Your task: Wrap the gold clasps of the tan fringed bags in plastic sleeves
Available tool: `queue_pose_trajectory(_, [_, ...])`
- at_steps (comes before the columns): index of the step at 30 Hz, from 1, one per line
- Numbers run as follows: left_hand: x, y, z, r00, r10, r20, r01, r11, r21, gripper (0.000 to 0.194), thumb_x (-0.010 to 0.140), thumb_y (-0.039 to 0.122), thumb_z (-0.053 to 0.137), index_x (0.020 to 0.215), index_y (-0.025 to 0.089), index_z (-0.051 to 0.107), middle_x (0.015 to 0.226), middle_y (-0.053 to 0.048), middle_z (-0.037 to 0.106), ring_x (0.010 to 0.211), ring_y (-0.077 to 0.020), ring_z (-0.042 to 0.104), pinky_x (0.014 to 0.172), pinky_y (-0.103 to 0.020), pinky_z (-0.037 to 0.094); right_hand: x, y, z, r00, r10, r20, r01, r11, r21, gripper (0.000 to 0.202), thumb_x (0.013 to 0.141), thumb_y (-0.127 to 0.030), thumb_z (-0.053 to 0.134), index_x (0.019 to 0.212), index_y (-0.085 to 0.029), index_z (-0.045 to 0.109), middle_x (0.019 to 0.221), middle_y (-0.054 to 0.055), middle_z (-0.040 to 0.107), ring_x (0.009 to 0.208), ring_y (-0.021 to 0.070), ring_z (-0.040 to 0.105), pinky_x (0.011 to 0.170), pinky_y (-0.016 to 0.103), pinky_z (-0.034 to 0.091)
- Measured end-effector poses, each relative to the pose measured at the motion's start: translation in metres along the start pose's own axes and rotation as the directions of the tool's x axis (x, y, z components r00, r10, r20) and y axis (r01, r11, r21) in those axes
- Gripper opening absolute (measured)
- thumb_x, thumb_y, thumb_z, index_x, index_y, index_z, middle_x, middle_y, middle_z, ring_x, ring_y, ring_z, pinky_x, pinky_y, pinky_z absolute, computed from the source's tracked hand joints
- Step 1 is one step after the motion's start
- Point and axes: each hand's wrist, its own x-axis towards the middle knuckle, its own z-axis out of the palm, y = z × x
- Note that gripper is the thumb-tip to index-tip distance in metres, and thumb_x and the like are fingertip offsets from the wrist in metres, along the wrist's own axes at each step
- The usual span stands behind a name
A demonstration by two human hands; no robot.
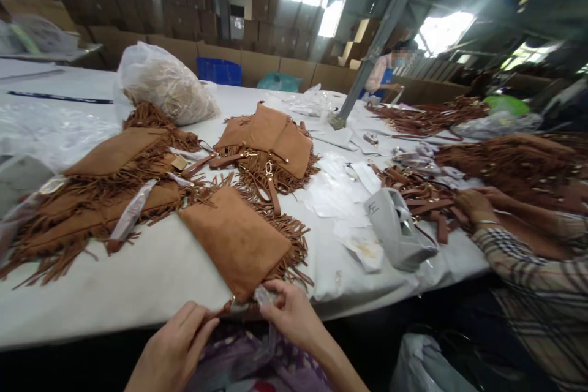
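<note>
A tan suede fringed bag [236, 242] lies at the table's front edge, its fringe spread to the right. Near its lower corner, my left hand [172, 346] is closed, pinching a short brown leather strap [225, 308] that meets a small metal ring at the bag. My right hand [294, 312] is closed on a piece of clear plastic wrap [263, 296] beside the same corner. More of the plastic hangs below, over my lap. What lies under the wrap at my right fingertips is hidden.
Fringed bags [114, 150] are stacked at left; another pile [278, 141] lies behind. A grey plastic holder [395, 229] stands at right near brown straps [425, 199]. A co-worker's hands [478, 205] work there. A steel post [381, 37] rises beyond.
</note>
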Motion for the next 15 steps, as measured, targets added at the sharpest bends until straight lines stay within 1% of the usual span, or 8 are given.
queue_pose_trajectory(4, [0.004, -0.001, 0.003, 0.995, -0.029, -0.091, 0.012, 0.983, -0.181, 0.024, 0.087, 0.044, 0.053, 0.079, 0.024, 0.063, 0.076, -0.001, 0.065, 0.069, -0.0156, 0.063, 0.065, -0.02, 0.049, -0.017, 0.014, -0.035, 0.951, -0.082, -0.298, 0.012, 0.973, -0.231, 0.026, 0.084, -0.037, 0.056, 0.092, -0.018, 0.071, 0.07, 0.003, 0.068, 0.061, 0.0174, 0.058, 0.058, 0.026, 0.043])
queue_pose_trajectory(5, [0.007, 0.001, 0.005, 0.991, -0.065, -0.112, 0.039, 0.974, -0.224, 0.025, 0.084, 0.047, 0.056, 0.078, 0.024, 0.064, 0.078, -0.001, 0.067, 0.07, -0.016, 0.064, 0.065, -0.02, 0.049, -0.02, 0.019, -0.051, 0.899, -0.129, -0.418, -0.002, 0.954, -0.299, 0.03, 0.087, -0.04, 0.052, 0.093, -0.018, 0.071, 0.076, 0.005, 0.069, 0.067, 0.0191, 0.06, 0.063, 0.028, 0.045])
queue_pose_trajectory(7, [0.015, 0.008, 0.01, 0.977, -0.154, -0.149, 0.102, 0.945, -0.31, 0.03, 0.078, 0.052, 0.061, 0.075, 0.023, 0.065, 0.084, -0.002, 0.07, 0.072, -0.0169, 0.065, 0.065, -0.02, 0.05, -0.024, 0.03, -0.086, 0.731, -0.272, -0.626, -0.076, 0.879, -0.471, 0.039, 0.091, -0.043, 0.044, 0.1, -0.015, 0.069, 0.092, 0.011, 0.069, 0.083, 0.0238, 0.06, 0.078, 0.034, 0.046])
queue_pose_trajectory(9, [0.025, 0.016, 0.015, 0.96, -0.243, -0.137, 0.172, 0.903, -0.393, 0.034, 0.074, 0.056, 0.062, 0.075, 0.022, 0.065, 0.079, -0.001, 0.07, 0.065, -0.0161, 0.064, 0.059, -0.019, 0.05, -0.024, 0.042, -0.12, 0.576, -0.421, -0.701, -0.238, 0.734, -0.636, 0.045, 0.091, -0.044, 0.042, 0.111, -0.011, 0.065, 0.111, 0.017, 0.063, 0.103, 0.0304, 0.054, 0.091, 0.043, 0.041])
queue_pose_trajectory(10, [0.032, 0.02, 0.017, 0.955, -0.278, -0.103, 0.208, 0.876, -0.435, 0.035, 0.074, 0.057, 0.061, 0.076, 0.022, 0.065, 0.071, 0.0, 0.068, 0.059, -0.015, 0.061, 0.055, -0.019, 0.048, -0.022, 0.048, -0.134, 0.55, -0.463, -0.695, -0.329, 0.644, -0.69, 0.046, 0.091, -0.044, 0.043, 0.115, -0.01, 0.063, 0.118, 0.02, 0.059, 0.11, 0.0338, 0.05, 0.093, 0.047, 0.038])
queue_pose_trajectory(11, [0.038, 0.023, 0.019, 0.951, -0.303, -0.054, 0.243, 0.847, -0.473, 0.036, 0.076, 0.057, 0.059, 0.077, 0.022, 0.064, 0.062, 0.002, 0.065, 0.053, -0.014, 0.058, 0.05, -0.019, 0.046, -0.02, 0.054, -0.145, 0.564, -0.479, -0.673, -0.403, 0.551, -0.73, 0.046, 0.09, -0.044, 0.044, 0.117, -0.011, 0.062, 0.123, 0.021, 0.056, 0.115, 0.0366, 0.045, 0.094, 0.051, 0.036])
queue_pose_trajectory(13, [0.05, 0.025, 0.023, 0.952, -0.3, 0.068, 0.288, 0.794, -0.535, 0.034, 0.08, 0.055, 0.056, 0.075, 0.021, 0.059, 0.051, 0.004, 0.058, 0.047, -0.0132, 0.054, 0.047, -0.018, 0.043, -0.015, 0.066, -0.16, 0.649, -0.453, -0.611, -0.471, 0.391, -0.79, 0.041, 0.09, -0.042, 0.046, 0.115, -0.015, 0.064, 0.128, 0.021, 0.051, 0.12, 0.0392, 0.04, 0.093, 0.054, 0.035])
queue_pose_trajectory(15, [0.06, 0.023, 0.028, 0.96, -0.232, 0.157, 0.28, 0.766, -0.578, 0.031, 0.083, 0.051, 0.054, 0.078, 0.021, 0.056, 0.056, 0.003, 0.061, 0.053, -0.014, 0.059, 0.053, -0.019, 0.046, -0.011, 0.076, -0.168, 0.71, -0.44, -0.549, -0.45, 0.315, -0.835, 0.036, 0.092, -0.04, 0.043, 0.107, -0.019, 0.068, 0.127, 0.019, 0.053, 0.12, 0.0377, 0.042, 0.091, 0.053, 0.036])
